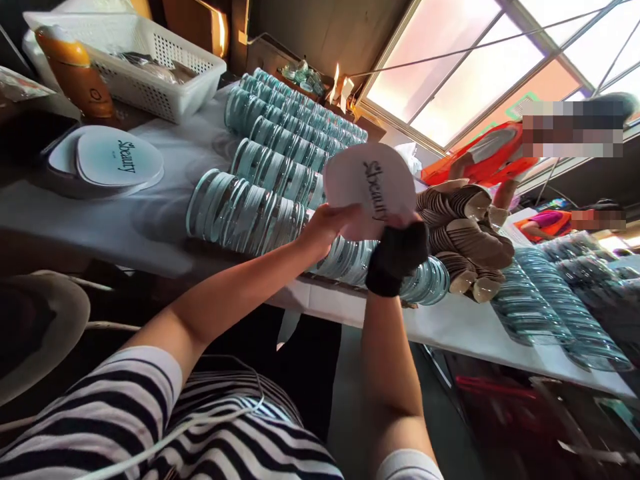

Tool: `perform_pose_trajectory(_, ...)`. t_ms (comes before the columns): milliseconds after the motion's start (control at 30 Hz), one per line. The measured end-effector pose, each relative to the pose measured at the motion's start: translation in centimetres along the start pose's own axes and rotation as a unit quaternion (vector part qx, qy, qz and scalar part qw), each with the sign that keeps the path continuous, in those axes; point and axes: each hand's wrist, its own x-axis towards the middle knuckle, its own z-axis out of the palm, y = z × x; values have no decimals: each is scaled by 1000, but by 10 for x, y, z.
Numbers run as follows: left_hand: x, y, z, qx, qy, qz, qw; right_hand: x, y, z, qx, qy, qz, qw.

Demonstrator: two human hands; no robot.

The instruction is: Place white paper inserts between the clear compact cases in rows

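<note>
Both hands (360, 233) grip card (370, 183) (edges, seemingly)

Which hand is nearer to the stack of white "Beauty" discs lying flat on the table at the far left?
Left. The left hand sits on the near side of the held white printed disc, closer to the stack of discs; the black-gloved right hand is farther right.

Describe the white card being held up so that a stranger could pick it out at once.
Start at the long white table covered with rows of clear round lids. Above its near edge, the left hand and the black-gloved right hand hold the card between them. It is rounded, printed "Sbeauty" in black, and raised in the air, unlike the matching cards stacked flat at the table's left.
</note>
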Motion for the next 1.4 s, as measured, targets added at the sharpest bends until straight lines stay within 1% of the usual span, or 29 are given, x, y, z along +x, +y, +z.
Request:
perform_pose_trajectory(33,1,3,0,-3,-15,-3,1000,-2,2,-8,-19,38,40,998)
perform_pose_trajectory(67,4,7,-1,-4,-27,-2,1000,-7,5,-19,-41,76,63,994)
perform_pose_trajectory(100,8,10,-3,-7,-30,5,1000,-14,9,-34,-67,104,73,990)
perform_pose_trajectory(133,12,13,-6,-12,-22,17,1000,-25,14,-50,-94,112,72,987)
perform_pose_trajectory(167,17,16,-10,-19,-7,31,999,-37,18,-67,-125,99,74,984)
perform_pose_trajectory(200,22,17,-14,-29,12,45,999,-50,22,-83,-149,52,75,985)
perform_pose_trajectory(233,27,18,-20,-37,25,57,997,-62,25,-95,-162,-17,75,984)
perform_pose_trajectory(267,30,17,-25,-43,31,65,996,-72,28,-103,-164,-97,74,979)
perform_pose_trajectory(300,32,16,-29,-46,28,69,996,-80,29,-105,-159,-171,71,970)
perform_pose_trajectory(333,33,15,-32,-46,21,73,996,-85,29,-101,-150,-227,65,960)
perform_pose_trajectory(367,33,13,-34,-44,13,76,996,-88,27,-92,-140,-261,59,953)
perform_pose_trajectory(500,30,11,-35,-28,-6,76,997,-81,15,-30,-133,-287,61,947)
perform_pose_trajectory(533,29,11,-35,-24,-4,72,997,-78,12,-19,-133,-295,64,944)
perform_pose_trajectory(567,29,11,-34,-22,-1,70,997,-76,10,-11,-133,-301,68,942)
perform_pose_trajectory(633,30,11,-34,-21,7,67,998,-74,9,-10,-116,-304,69,943)
perform_pose_trajectory(767,32,8,-34,-21,15,61,998,-71,19,-23,-42,-293,84,952)
perform_pose_trajectory(833,31,8,-34,-13,14,60,998,-67,21,-18,-11,-301,92,949)
perform_pose_trajectory(900,29,8,-34,-3,13,59,998,-62,18,-6,1,-321,88,943)
perform_pose_trajectory(933,29,9,-34,0,12,59,998,-61,15,1,-7,-333,76,940)
perform_pose_trajectory(1000,28,12,-34,-1,7,57,998,-61,9,10,-57,-354,36,933)
perform_pose_trajectory(1067,27,13,-35,-9,0,57,998,-66,5,11,-126,-354,1,927)
perform_pose_trajectory(1100,27,14,-35,-14,-1,57,998,-68,4,9,-141,-355,0,924)
perform_pose_trajectory(1133,27,14,-35,-17,-2,56,998,-71,4,6,-124,-364,20,923)
perform_pose_trajectory(1167,27,14,-35,-18,-1,55,998,-74,5,3,-79,-384,54,918)
perform_pose_trajectory(1200,26,13,-34,-19,1,54,998,-75,7,1,-18,-411,95,907)
perform_pose_trajectory(1233,26,13,-34,-19,2,53,998,-76,9,-1,46,-439,132,888)
perform_pose_trajectory(1300,25,12,-33,-16,4,51,999,-77,12,-3,141,-482,177,846)
perform_pose_trajectory(1333,24,12,-33,-12,5,49,999,-78,12,-3,171,-491,190,833)
perform_pose_trajectory(1400,23,11,-33,-4,7,48,999,-79,11,-1,212,-493,213,817)
